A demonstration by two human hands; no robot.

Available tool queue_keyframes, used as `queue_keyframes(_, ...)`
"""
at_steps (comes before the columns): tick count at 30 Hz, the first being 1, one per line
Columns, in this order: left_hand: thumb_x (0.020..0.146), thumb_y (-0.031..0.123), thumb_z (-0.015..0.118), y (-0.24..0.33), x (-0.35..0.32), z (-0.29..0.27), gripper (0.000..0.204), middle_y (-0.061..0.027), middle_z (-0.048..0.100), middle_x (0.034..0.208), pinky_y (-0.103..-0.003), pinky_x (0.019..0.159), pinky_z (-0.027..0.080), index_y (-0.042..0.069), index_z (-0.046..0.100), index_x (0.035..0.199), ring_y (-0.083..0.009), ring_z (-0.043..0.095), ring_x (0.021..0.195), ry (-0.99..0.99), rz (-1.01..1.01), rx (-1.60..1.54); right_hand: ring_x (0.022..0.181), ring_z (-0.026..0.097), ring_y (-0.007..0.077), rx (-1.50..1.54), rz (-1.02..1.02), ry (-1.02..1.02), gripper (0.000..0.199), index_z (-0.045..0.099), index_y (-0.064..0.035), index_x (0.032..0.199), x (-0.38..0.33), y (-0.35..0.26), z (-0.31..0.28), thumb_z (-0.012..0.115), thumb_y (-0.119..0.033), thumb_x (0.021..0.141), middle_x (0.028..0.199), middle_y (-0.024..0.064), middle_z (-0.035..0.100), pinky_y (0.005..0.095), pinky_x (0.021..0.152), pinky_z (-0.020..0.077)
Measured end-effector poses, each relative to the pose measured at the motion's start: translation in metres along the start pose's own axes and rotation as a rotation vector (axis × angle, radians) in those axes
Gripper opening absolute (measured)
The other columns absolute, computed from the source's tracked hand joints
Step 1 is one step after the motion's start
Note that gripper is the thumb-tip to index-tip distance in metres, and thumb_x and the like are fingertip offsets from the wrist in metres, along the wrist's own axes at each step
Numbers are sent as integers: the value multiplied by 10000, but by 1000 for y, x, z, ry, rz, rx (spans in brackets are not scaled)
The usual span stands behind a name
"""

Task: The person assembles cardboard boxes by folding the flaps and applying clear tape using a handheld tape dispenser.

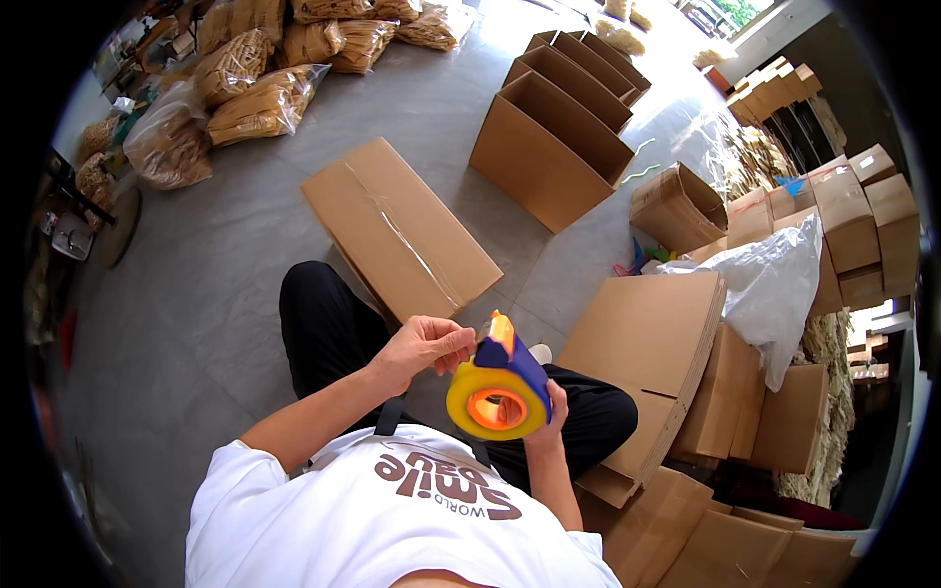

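Fingertips of my left hand point(423, 348) are pinching the tape end at the dispenser's orange tip, while my right hand point(549, 416) is gripping the tape dispenser point(498, 387) above my lap; light, rigid, best held by its blue frame.

Person seated on grey floor point(196, 294), black trousers, white shirt. Right hand point(549, 416) grips a tape dispenser point(502, 384) w/ yellow roll, orange core, blue body. Left hand point(423, 348) pinches at its top end by the orange tip. Taped-shut cardboard box point(397, 227) lies just ahead of the knees. Row of open boxes point(559, 127) beyond. Flat cardboard stack point(652, 343) to the right, white plastic bag point(769, 279) on it. Clear bags of tan goods point(260, 103) at upper left.
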State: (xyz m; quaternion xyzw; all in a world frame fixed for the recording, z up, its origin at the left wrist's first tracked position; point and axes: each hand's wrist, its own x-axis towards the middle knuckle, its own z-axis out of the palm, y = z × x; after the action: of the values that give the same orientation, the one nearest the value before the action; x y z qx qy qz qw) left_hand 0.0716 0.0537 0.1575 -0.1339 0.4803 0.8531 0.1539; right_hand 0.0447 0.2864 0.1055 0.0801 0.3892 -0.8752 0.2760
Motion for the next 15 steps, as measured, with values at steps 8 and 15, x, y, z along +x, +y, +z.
queue_keyframes(8,836,266,656,1,-8,-13,238,-35,652,734,-203,580,477,30,683,850,-82,575,626,23,-18,-100,639,569,103,-892,-214,-344,497,600,52,982,-12,-49,22,698,-344,698,771,54,615,202,649,451)
queue_keyframes(15,825,158,670,-2,-11,-22,152,-48,658,745,-212,595,484,17,693,876,-89,578,638,-62,34,-85,733,579,136,-941,-131,-410,432,600,12,1014,-21,-46,28,716,-272,709,836,68,608,206,723,459)
